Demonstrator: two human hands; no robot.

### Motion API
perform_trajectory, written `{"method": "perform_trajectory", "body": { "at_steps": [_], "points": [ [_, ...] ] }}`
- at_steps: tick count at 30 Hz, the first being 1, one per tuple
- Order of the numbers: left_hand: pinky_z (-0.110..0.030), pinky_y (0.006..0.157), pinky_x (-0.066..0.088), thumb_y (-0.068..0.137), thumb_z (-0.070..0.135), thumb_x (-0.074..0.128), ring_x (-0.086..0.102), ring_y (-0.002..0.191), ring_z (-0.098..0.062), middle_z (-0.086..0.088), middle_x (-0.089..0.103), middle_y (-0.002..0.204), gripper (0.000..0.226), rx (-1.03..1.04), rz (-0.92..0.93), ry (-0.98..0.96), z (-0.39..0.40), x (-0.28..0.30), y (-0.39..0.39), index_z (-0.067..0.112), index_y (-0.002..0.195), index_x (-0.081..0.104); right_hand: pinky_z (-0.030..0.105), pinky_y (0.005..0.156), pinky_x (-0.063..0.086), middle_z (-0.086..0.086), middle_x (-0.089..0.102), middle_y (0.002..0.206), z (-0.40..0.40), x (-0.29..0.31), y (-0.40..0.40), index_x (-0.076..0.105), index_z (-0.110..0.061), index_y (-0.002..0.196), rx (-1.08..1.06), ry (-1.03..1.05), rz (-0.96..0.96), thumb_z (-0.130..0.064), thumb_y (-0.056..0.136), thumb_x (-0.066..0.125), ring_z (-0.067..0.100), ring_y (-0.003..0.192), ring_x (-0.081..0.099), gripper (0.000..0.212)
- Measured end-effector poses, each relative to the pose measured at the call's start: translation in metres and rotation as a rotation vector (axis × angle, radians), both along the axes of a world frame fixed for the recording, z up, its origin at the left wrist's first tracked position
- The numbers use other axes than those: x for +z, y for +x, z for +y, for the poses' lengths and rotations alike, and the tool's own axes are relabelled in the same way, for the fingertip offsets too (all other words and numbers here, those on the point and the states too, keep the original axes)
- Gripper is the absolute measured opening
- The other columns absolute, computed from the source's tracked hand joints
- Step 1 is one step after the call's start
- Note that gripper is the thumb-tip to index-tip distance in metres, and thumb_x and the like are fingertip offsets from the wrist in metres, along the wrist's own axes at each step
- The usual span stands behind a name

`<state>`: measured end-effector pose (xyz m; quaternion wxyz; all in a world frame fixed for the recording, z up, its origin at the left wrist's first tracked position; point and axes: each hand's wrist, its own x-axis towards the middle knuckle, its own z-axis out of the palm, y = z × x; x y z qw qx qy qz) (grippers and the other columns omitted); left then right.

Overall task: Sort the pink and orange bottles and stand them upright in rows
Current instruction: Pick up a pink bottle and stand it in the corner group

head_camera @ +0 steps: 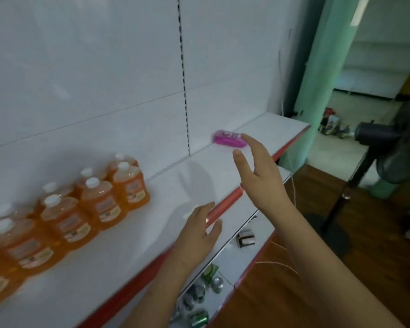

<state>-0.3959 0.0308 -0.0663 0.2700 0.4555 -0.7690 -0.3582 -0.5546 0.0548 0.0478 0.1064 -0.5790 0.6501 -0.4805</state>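
Mostly sorted: orange rows up, one pink bottle lying down

Orange bottles [64, 216], clear plastic with white screw caps and pale labels, filled with orange liquid, stand upright in two rows at left on the white shelf [128, 245]. Shelf smooth, glossy, red front edge strip. Pink bottle [227, 139] lies on its side farther right along the shelf near the back panel, magenta liquid inside, blurred. Right hand [258, 176] raised with fingers spread wide, holding nothing, fingertips just beside the pink bottle's near end; contact unclear. Left hand [197, 235] relaxed, fingers loosely extended, over the red shelf edge, empty, well apart from both bottle groups. Lower shelf holds green and silver cans [199, 301], some tipped. Dark standing fan [386, 147] at right on the wood floor.
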Motion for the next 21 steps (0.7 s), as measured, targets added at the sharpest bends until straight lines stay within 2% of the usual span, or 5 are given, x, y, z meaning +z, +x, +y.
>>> {"method": "perform_trajectory", "body": {
  "at_steps": [5, 9, 13, 19, 21],
  "points": [
    [-0.017, 0.096, 0.037, 0.101, 0.039, 0.050, 0.044, 0.118, 0.001, 0.009, 0.045, 0.145, 0.050, -0.053, -0.039, 0.015, -0.056, -0.012, -0.062, 0.030, 0.148, 0.037, 0.045, 0.114, 0.038, -0.009, 0.033, 0.159, -0.041, -0.013, -0.063, 0.030, -0.030, 0.152, -0.080, 0.022, -0.016, -0.056, 0.100, 0.036, 0.015, 0.138, 0.042, 0.058],
    [-0.021, 0.104, 0.032, 0.098, 0.049, 0.049, 0.042, 0.134, -0.008, 0.009, 0.041, 0.151, 0.056, -0.057, -0.055, 0.008, -0.118, -0.025, -0.099, 0.030, 0.150, 0.037, 0.030, 0.116, 0.026, -0.008, 0.033, 0.159, -0.096, -0.012, -0.103, 0.031, -0.029, 0.153, -0.103, 0.035, -0.012, -0.057, 0.099, 0.037, 0.011, 0.144, 0.033, 0.060],
    [-0.030, 0.114, 0.035, 0.100, 0.039, 0.051, 0.042, 0.137, -0.014, 0.004, 0.041, 0.153, 0.051, -0.063, -0.063, 0.020, -0.177, -0.031, -0.125, 0.027, 0.148, 0.039, 0.025, 0.111, 0.022, -0.006, 0.034, 0.159, -0.153, 0.002, -0.137, 0.032, -0.025, 0.152, -0.117, 0.031, 0.027, -0.055, 0.100, 0.038, 0.011, 0.145, 0.031, 0.061],
    [-0.031, 0.115, 0.035, 0.100, 0.036, 0.052, 0.041, 0.138, -0.014, 0.002, 0.042, 0.151, 0.050, -0.041, -0.072, 0.027, -0.254, -0.043, -0.155, 0.024, 0.148, 0.040, 0.039, 0.118, 0.033, -0.007, 0.036, 0.157, -0.230, -0.011, -0.185, 0.033, -0.030, 0.151, -0.142, 0.044, -0.012, -0.055, 0.099, 0.041, 0.012, 0.142, 0.036, 0.058],
    [-0.025, 0.112, 0.033, 0.100, 0.035, 0.052, 0.041, 0.138, -0.012, 0.003, 0.042, 0.150, 0.050, -0.030, -0.086, 0.035, -0.273, -0.048, -0.163, 0.024, 0.147, 0.040, 0.041, 0.117, 0.034, -0.007, 0.037, 0.156, -0.256, -0.019, -0.201, 0.035, -0.030, 0.150, -0.118, 0.054, -0.055, -0.055, 0.099, 0.043, 0.012, 0.141, 0.039, 0.058]
  ]
}}
